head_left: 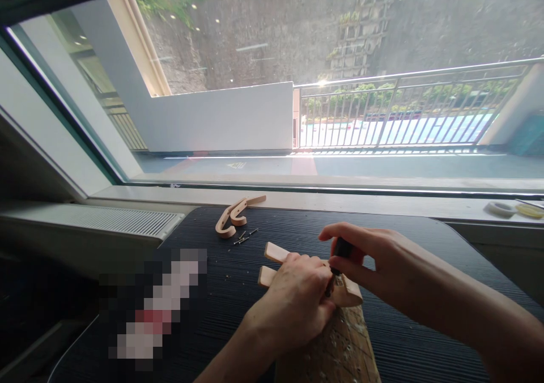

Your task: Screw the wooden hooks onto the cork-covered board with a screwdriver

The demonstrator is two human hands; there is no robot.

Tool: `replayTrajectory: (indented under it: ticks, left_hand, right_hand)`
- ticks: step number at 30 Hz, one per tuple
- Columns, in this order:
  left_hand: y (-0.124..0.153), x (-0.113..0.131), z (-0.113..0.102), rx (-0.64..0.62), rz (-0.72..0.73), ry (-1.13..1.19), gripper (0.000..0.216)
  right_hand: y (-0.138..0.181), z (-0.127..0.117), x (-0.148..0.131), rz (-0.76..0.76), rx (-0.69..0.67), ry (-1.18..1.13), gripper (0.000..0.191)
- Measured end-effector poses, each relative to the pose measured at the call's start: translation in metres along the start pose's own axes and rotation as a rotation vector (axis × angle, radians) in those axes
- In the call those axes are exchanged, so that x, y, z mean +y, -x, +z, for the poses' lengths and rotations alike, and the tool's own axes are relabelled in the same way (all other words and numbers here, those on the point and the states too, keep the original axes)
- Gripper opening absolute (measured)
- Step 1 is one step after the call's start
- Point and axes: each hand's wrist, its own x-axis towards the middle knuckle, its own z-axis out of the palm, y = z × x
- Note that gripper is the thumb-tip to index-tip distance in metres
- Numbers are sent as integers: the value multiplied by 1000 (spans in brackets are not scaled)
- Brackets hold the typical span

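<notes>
My right hand (361, 250) is closed around the black handle of what looks like a screwdriver (342, 249), pointing down at a pale wooden piece (349, 293). My left hand (300, 286) is closed over the same wooden piece, pressing it onto a worn wooden board (348, 343). Two flat wooden ends (276, 252) stick out to the left from under its fingers. The tool's tip is partly hidden beside the left fingers. Left of the hands lie two hook-shaped wooden pieces (227, 218) and several screws (243, 237).
The dark, wood-grained table (408, 241) has rounded corners and small shavings on it. At its left is a blurred-out strip (157, 309). A white sill (323, 204) and a large window border the far edge. Tape rolls (501, 209) sit on the sill at right. A vent (127, 224) is at left.
</notes>
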Motion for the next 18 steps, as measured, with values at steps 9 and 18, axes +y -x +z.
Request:
replayTrajectory:
  ticks: [9,18]
  left_hand:
    - [1,-2,-1,-10,18,8,6]
    - [0,0,-1,-11,9,-13,9]
  right_hand:
    - [5,-4,0,-19,-30,-24,31]
    - [2,-1,-2,-33,36,53,24]
